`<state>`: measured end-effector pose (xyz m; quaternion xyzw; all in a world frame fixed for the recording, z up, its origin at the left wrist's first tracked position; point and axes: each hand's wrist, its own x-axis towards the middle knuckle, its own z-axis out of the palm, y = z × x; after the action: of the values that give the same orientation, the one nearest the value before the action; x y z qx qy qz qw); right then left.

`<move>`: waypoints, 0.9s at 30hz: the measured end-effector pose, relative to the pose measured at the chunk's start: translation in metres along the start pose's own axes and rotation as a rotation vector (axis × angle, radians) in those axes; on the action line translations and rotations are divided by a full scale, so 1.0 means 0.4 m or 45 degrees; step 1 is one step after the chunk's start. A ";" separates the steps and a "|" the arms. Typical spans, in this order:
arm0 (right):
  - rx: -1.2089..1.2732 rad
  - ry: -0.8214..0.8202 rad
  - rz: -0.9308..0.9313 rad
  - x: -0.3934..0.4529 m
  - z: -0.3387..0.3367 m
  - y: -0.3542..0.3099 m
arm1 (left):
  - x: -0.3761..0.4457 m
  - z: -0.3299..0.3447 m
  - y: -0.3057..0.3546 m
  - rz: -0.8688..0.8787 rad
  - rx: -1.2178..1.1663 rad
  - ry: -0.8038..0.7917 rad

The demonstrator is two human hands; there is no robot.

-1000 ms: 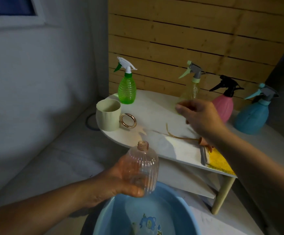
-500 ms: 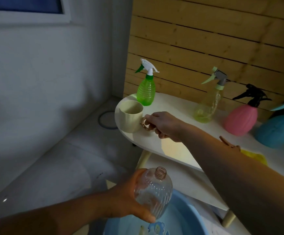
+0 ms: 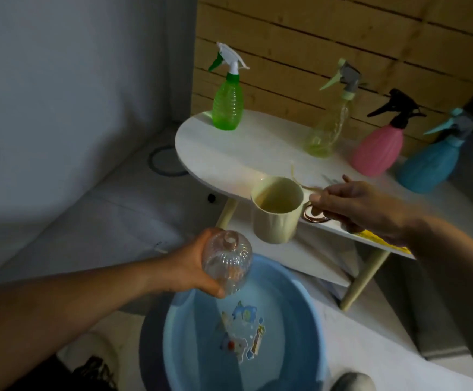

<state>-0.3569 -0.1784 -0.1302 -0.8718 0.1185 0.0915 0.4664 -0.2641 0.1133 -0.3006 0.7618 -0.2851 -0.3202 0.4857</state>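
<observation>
The left hand wraps round the clear bottle, held over the blue tub with its mouth pointing up. The right hand grips the handle of the cup. The cup hangs just up and right of the bottle, so it likely tips left to pour.

The bottle is over the basin, the cup seemingly before the table.
</observation>
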 end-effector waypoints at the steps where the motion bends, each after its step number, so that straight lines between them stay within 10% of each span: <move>1: -0.023 -0.043 0.014 -0.013 -0.003 0.019 | -0.003 -0.001 -0.006 -0.004 0.045 0.011; 17: -0.396 -0.344 0.504 0.046 0.231 0.336 | 0.002 -0.003 -0.035 -0.018 0.178 -0.003; 27: -1.206 -0.227 0.258 0.050 0.415 0.526 | 0.010 0.004 -0.058 -0.082 0.118 -0.057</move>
<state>-0.4074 -0.1551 -0.3933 -0.9609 0.1077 0.2546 0.0160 -0.2597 0.1179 -0.3235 0.7849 -0.2857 -0.3390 0.4330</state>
